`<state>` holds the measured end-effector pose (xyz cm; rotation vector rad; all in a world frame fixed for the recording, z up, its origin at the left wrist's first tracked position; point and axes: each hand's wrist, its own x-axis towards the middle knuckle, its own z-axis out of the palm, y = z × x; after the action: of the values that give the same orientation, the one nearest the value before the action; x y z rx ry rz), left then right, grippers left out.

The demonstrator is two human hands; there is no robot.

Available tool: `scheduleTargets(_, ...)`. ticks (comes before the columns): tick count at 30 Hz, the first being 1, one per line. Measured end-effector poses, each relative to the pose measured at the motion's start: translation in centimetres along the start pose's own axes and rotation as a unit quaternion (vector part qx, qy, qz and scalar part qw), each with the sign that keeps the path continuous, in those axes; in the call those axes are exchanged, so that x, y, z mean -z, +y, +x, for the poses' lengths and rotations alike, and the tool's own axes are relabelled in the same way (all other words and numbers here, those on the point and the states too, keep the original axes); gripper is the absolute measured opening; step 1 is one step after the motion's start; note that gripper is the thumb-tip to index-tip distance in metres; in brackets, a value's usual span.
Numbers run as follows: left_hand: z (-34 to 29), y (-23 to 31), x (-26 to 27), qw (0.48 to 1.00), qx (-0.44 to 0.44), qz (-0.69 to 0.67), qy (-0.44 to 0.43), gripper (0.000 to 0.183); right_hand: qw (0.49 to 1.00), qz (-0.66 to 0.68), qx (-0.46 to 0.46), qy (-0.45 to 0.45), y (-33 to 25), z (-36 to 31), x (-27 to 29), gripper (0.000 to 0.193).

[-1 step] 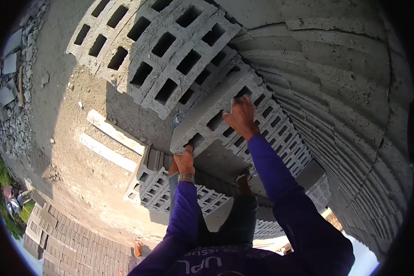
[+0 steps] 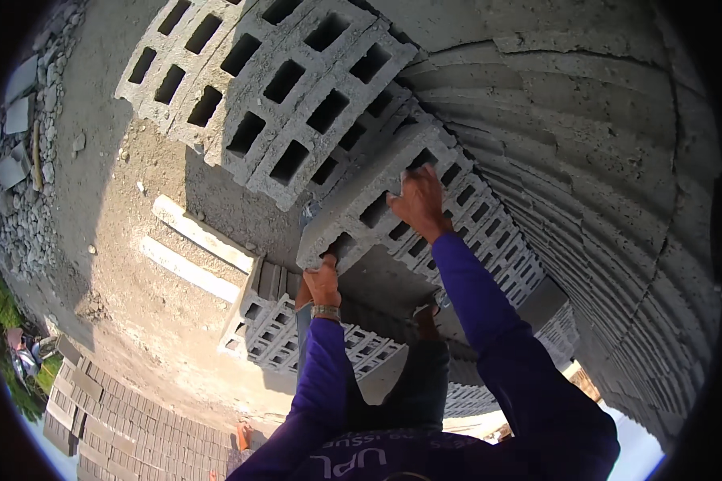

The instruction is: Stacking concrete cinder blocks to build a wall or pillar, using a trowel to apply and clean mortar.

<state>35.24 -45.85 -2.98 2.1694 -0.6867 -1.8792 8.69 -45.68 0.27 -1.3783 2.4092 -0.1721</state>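
A grey hollow concrete block (image 2: 359,228) lies slanted in front of me, with three rectangular holes along its near face. At its lower left end, my left hand (image 2: 322,284) is closed on the edge, a finger reaching into the end hole. Farther up and right, my right hand (image 2: 419,204) grips the same block, its fingers hooked at the other two holes. Just below the right hand, a row of stacked hollow blocks (image 2: 475,215) runs back toward me. Whether the held block rests on this row I cannot tell.
A taller stack of hollow blocks (image 2: 266,104) stands ahead. A high wall of layered grey slabs (image 2: 569,120) rises on the right. More blocks (image 2: 274,327) stand at my lower left, near two pale beams (image 2: 203,232) on the ground. Rubble (image 2: 28,216) lines the far left.
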Motion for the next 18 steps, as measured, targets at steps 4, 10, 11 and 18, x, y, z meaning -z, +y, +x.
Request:
scheduleTargets(4,-0.9,2.2,-0.5,0.999,-0.030,-0.035,0.019,0.037,0.999,0.022,0.004,-0.034,-1.0,3.1,2.1,0.028)
scheduleTargets(10,-0.3,7.8,-4.3,0.999,-0.007,-0.020,0.033,0.040,0.999,0.005,0.031,-0.019,-0.1,8.4,3.1,0.031)
scheduleTargets(11,0.9,7.7,-4.0,0.999,-0.014,-0.019,0.038,0.040,0.999,0.006,0.032,-0.024,-0.4,9.6,3.0,0.030)
scheduleTargets(18,1.8,9.5,-6.2,0.997,-0.009,0.072,0.028,0.046,0.999,0.000,0.021,-0.041,0.5,11.3,3.2,0.032)
